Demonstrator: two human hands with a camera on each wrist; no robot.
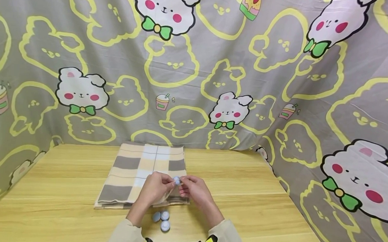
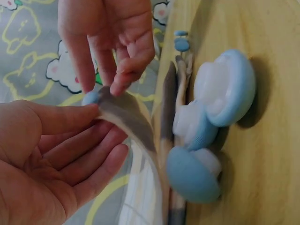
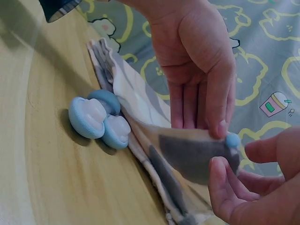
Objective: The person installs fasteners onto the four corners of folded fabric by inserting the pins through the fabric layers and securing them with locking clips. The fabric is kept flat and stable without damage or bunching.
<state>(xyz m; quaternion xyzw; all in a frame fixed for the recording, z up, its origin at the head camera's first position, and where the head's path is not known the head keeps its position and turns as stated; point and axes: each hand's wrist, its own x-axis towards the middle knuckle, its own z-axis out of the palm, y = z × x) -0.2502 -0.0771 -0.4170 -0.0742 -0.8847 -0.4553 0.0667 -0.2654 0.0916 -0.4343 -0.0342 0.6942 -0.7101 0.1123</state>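
Note:
A folded checked blanket (image 1: 123, 179) in grey, beige and white lies flat, with one corner (image 3: 187, 154) lifted at its front edge. My left hand (image 1: 156, 188) pinches that corner between thumb and fingers. On the corner sits a small light-blue, round-capped clip (image 3: 233, 140). My right hand (image 1: 197, 191) holds the clip and the cloth beside it with thumb and fingertips. How the clip's parts fit round the cloth is hidden. Three larger blue mushroom-shaped pieces with white stems lie on the table: one (image 1: 156, 216), another (image 1: 165, 215), and a third (image 1: 165, 226) nearer me.
The wooden table (image 1: 242, 209) extends on both sides of the blanket. A grey curtain (image 1: 188, 99) with rabbit prints hangs behind and beside it. In the left wrist view, small blue shapes (image 2: 182, 44) appear near the far end of the blanket's folded edge.

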